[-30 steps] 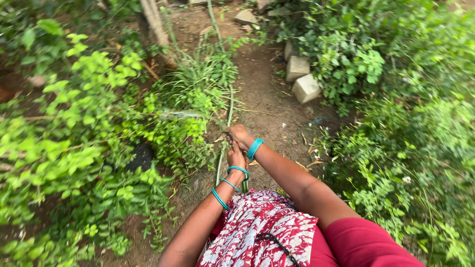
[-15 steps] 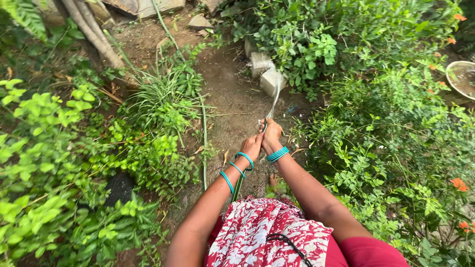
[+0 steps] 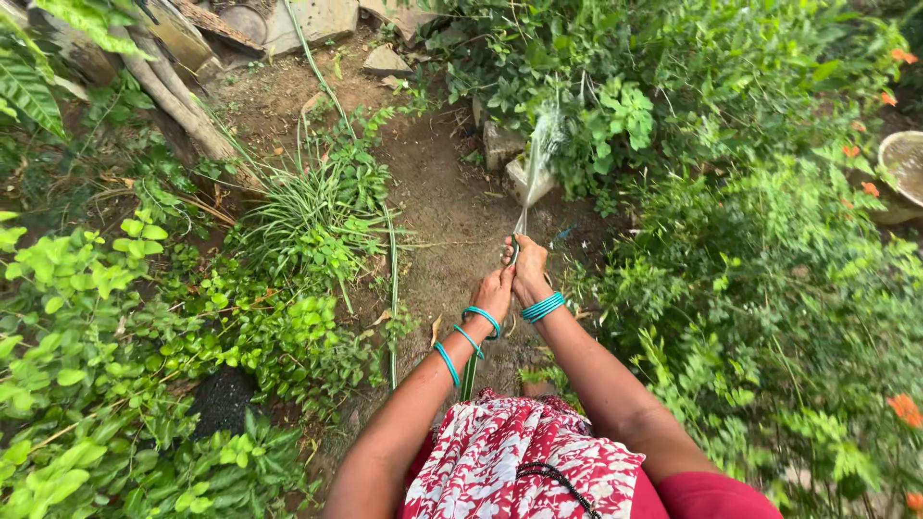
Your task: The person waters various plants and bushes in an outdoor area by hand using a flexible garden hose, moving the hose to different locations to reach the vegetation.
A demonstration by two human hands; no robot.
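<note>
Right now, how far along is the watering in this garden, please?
Done: hard to tell; no plant looks clearly wet. In hand: the left hand and the right hand together grip the thin green garden hose, and its white water spray falls on the leafy green bush beside the grey stone blocks. Left: the brown dirt path looks dry.

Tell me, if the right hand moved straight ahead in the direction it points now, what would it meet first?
Probably the pale stone block at the path edge, under the leafy bush. The right hand points up the path along the water spray; only bare soil lies between. Depth is uncertain.
</note>
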